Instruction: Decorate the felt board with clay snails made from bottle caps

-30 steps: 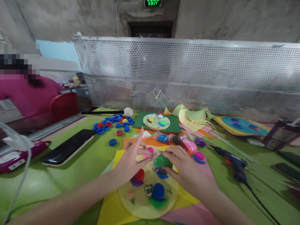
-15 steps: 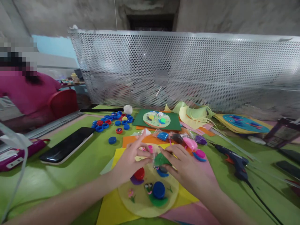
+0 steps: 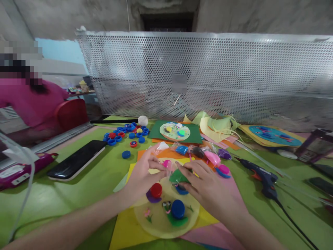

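Note:
Above a pale yellow paper disc [image 3: 144, 225], my right hand [image 3: 208, 184] grips a clear packet of green modelling clay [image 3: 178, 176]. My left hand [image 3: 140, 175] is closed in a pinch at the packet's clear plastic edge. On the disc sit a blue bottle cap [image 3: 178, 209] on green clay, with googly eyes beside it, and a red bottle cap [image 3: 156, 190] on purple clay. A small pink clay flower [image 3: 147, 212] lies at the lower left. Another blue clay piece is partly hidden beneath the packet.
Bottle caps [image 3: 126, 154] and a phone [image 3: 78, 160] lie left. Clay packets [image 3: 212, 158] and a finished-looking disc on green card [image 3: 153, 133] are beyond my hands. A glue gun [image 3: 260, 175] with its cord lies right. A perforated metal panel [image 3: 221, 76] stands behind; a person in pink sits left.
The view has shifted slightly. Both hands keep nearly the same pose at the green clay packet, and the things on the table stay put.

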Demonstrator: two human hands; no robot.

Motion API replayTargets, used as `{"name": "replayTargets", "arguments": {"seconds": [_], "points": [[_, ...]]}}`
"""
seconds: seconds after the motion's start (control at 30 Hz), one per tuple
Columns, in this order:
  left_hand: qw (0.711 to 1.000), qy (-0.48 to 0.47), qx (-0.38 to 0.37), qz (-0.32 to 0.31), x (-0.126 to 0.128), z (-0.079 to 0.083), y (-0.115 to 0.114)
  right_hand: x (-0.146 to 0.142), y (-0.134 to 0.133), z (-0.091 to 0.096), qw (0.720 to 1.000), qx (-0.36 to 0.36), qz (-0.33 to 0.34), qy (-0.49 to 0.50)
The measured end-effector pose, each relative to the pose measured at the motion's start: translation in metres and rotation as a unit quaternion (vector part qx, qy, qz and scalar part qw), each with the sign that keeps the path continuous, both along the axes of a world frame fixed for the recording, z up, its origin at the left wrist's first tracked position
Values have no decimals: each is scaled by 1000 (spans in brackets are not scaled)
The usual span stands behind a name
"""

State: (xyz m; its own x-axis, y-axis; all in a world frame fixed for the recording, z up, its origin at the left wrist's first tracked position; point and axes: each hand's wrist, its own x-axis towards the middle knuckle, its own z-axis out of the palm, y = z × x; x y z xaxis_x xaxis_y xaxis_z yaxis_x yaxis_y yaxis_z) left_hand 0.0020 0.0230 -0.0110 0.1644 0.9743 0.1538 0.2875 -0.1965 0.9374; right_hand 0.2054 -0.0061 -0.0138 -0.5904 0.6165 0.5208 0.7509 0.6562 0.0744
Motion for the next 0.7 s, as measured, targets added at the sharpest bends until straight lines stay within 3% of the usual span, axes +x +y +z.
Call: {"name": "replayTargets", "arguments": {"seconds": [0.17, 0.23, 0.4, 0.7], "points": [[975, -199, -98, -13, -7, -1, 8, 6, 3, -2, 999, 32, -20, 6], [964, -236, -118, -20, -9, -3, 12, 9, 6, -4, 999, 38, -31, 8], [963, -236, -127, -24, -10, -6, 15, 18, 14, -8, 997, 17, -71, 34], [968, -230, -97, -28, -10, -5, 13, 39, 36, -26, 976, -88, -191, 57]]}}
